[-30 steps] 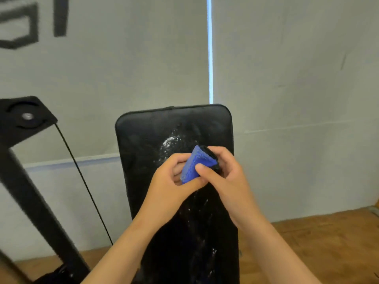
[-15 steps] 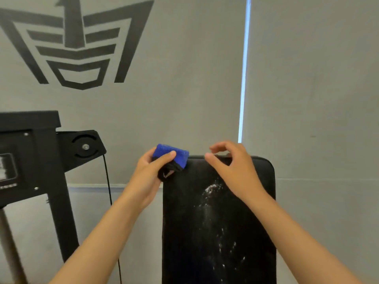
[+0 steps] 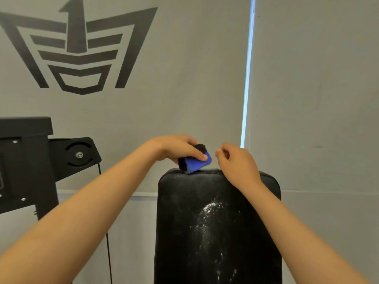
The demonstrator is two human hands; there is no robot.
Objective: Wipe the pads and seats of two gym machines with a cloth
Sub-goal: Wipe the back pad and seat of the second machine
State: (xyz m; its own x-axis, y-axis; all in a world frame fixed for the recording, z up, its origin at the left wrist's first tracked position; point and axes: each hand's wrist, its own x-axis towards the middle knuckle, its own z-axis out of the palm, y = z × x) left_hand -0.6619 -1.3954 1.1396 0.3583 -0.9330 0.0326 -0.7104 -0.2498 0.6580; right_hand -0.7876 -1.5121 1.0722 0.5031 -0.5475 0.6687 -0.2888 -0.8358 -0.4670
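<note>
A tall black back pad (image 3: 217, 226) stands upright in the middle, with white speckled wet marks down its face. My left hand (image 3: 176, 148) grips a folded blue and black cloth (image 3: 195, 161) and presses it on the pad's top edge, left of centre. My right hand (image 3: 235, 162) hovers just right of the cloth above the top edge, fingers loosely curled and holding nothing.
A black machine frame with a round pulley plate (image 3: 79, 154) stands at the left, a thin cable (image 3: 107, 232) hanging from it. A grey wall with a black logo (image 3: 78, 52) is close behind. A bright vertical light strip (image 3: 247, 78) runs down the wall.
My left hand has slid the cloth to the right along the pad's top edge, from its left corner toward the centre. My right hand stays beside it, empty.
</note>
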